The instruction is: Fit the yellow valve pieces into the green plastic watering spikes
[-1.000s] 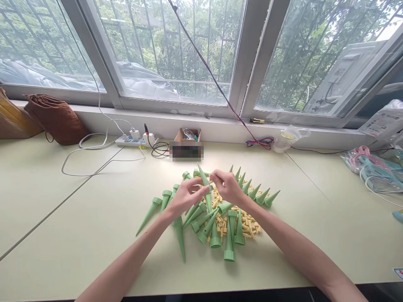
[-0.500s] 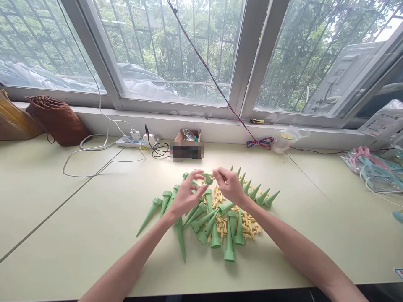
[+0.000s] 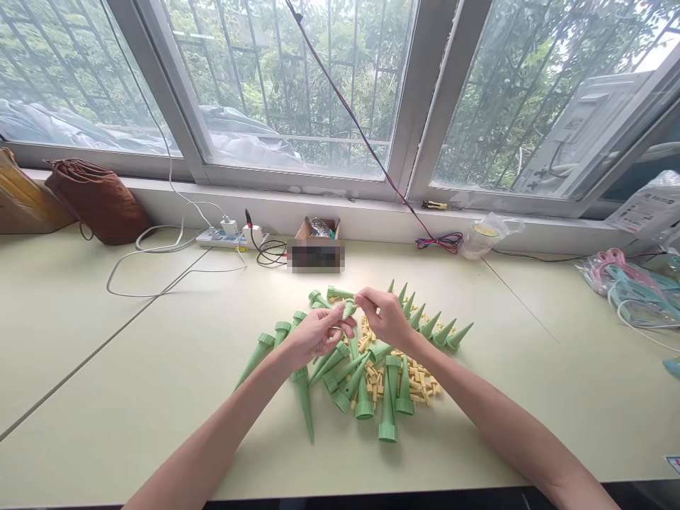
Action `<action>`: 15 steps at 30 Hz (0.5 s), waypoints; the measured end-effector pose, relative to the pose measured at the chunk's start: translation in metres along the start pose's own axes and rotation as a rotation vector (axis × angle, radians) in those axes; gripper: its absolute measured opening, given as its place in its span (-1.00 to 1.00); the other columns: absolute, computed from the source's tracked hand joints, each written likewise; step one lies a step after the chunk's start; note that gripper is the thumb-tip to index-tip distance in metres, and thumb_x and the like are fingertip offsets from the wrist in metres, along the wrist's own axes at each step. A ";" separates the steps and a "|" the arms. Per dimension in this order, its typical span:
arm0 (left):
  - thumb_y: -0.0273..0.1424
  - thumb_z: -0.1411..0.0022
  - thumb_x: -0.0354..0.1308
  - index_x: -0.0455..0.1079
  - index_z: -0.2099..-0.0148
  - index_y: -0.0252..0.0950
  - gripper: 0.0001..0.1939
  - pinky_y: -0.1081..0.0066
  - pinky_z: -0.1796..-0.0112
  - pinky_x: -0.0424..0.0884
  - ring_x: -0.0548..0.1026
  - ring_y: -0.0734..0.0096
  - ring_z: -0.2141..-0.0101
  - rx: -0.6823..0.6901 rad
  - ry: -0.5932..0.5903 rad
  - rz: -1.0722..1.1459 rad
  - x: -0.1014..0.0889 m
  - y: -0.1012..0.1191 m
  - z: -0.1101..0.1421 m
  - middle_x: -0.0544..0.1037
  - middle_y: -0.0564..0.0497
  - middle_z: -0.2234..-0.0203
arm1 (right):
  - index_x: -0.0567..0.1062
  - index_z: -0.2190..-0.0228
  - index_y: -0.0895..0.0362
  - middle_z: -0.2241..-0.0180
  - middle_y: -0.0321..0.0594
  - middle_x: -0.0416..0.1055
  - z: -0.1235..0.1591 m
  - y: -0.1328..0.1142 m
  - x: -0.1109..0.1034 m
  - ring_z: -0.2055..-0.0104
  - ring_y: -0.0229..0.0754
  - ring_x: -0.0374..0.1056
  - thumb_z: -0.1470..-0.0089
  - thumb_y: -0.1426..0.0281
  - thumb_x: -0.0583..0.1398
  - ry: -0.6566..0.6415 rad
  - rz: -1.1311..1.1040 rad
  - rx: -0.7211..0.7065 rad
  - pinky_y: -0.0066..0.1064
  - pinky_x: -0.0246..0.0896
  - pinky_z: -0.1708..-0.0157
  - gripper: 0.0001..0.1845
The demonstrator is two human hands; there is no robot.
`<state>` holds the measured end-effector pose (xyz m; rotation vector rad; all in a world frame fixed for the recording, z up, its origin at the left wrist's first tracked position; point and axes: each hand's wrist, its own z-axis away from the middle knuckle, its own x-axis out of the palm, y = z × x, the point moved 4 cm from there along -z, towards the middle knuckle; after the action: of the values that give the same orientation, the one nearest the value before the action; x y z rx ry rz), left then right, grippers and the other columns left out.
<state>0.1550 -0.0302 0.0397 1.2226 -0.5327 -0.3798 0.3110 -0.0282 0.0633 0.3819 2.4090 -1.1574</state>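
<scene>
My left hand [image 3: 317, 333] pinches a green plastic watering spike [image 3: 348, 309] between thumb and fingers, above the pile. Close against it on the right is my right hand [image 3: 381, 312], its fingertips closed on a small yellow plastic piece at the spike's side; most of that piece is hidden. Under and in front of the hands lie several loose green spikes [image 3: 363, 404], tumbled in different directions. Small yellow plastic pieces [image 3: 419, 382] are heaped among them. To the right of my right hand, a row of green spikes [image 3: 426, 326] stands points up.
Along the window side are a brown drawstring bag [image 3: 98, 202], a power strip [image 3: 226, 239] with cables, a small cardboard box [image 3: 333, 228], a bundled cable [image 3: 443, 243] and a plastic bag with a tape roll [image 3: 481, 235]. Pink and teal items [image 3: 632, 280] lie at the right.
My left hand has turned and its fingers have drawn in around the spike, which has tilted and moved slightly. My right hand stays beside it, shifted a little left.
</scene>
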 end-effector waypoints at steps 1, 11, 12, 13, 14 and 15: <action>0.09 -0.15 0.19 0.48 0.29 -0.41 -0.44 0.58 0.76 -0.14 0.06 0.75 0.75 0.011 0.000 0.004 0.000 0.000 0.000 0.45 0.00 0.56 | 0.32 0.47 0.11 0.55 -0.32 0.26 0.000 0.000 0.000 0.53 -0.29 0.06 -0.34 0.25 0.01 0.001 -0.002 0.000 -0.43 0.01 0.49 -0.64; -0.12 -0.05 0.36 0.37 0.06 -0.27 -0.51 0.57 0.68 0.20 0.26 0.69 0.66 0.270 0.163 -0.221 -0.003 0.005 0.002 0.48 0.01 0.30 | 0.35 0.46 0.12 0.57 -0.33 0.24 0.000 0.000 0.000 0.57 -0.30 0.03 -0.33 0.24 0.02 0.011 -0.040 0.067 -0.43 -0.04 0.53 -0.65; -0.14 -0.08 0.35 0.39 0.04 -0.26 -0.54 0.56 0.64 0.26 0.28 0.66 0.63 0.326 0.181 -0.293 -0.003 0.007 0.002 0.48 0.01 0.29 | 0.35 0.46 0.12 0.57 -0.33 0.24 -0.001 0.000 0.000 0.57 -0.30 0.03 -0.33 0.23 0.02 0.013 -0.042 0.073 -0.42 -0.04 0.54 -0.65; -0.16 -0.11 0.33 0.40 0.03 -0.26 -0.57 0.54 0.60 0.31 0.30 0.64 0.60 0.387 0.211 -0.365 -0.003 0.008 0.003 0.48 0.01 0.30 | 0.35 0.47 0.12 0.58 -0.33 0.23 -0.001 0.000 0.000 0.57 -0.30 0.02 -0.32 0.23 0.02 0.014 -0.046 0.077 -0.42 -0.05 0.54 -0.64; -0.19 -0.14 0.31 0.42 0.04 -0.26 -0.61 0.53 0.56 0.35 0.31 0.61 0.58 0.450 0.255 -0.433 -0.003 0.009 0.004 0.48 0.02 0.31 | 0.35 0.47 0.12 0.58 -0.33 0.23 -0.001 -0.001 0.000 0.57 -0.30 0.02 -0.32 0.22 0.02 0.012 -0.052 0.081 -0.42 -0.05 0.54 -0.64; -0.21 -0.17 0.29 0.43 0.04 -0.25 -0.64 0.52 0.53 0.38 0.31 0.59 0.56 0.516 0.306 -0.499 -0.003 0.010 0.005 0.47 0.02 0.31 | 0.34 0.48 0.12 0.59 -0.33 0.22 -0.001 -0.001 0.000 0.58 -0.30 0.02 -0.32 0.22 0.02 0.008 -0.059 0.086 -0.42 -0.05 0.55 -0.63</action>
<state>0.1492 -0.0296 0.0501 1.8836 -0.0459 -0.4778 0.3105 -0.0278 0.0644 0.3449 2.3977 -1.2903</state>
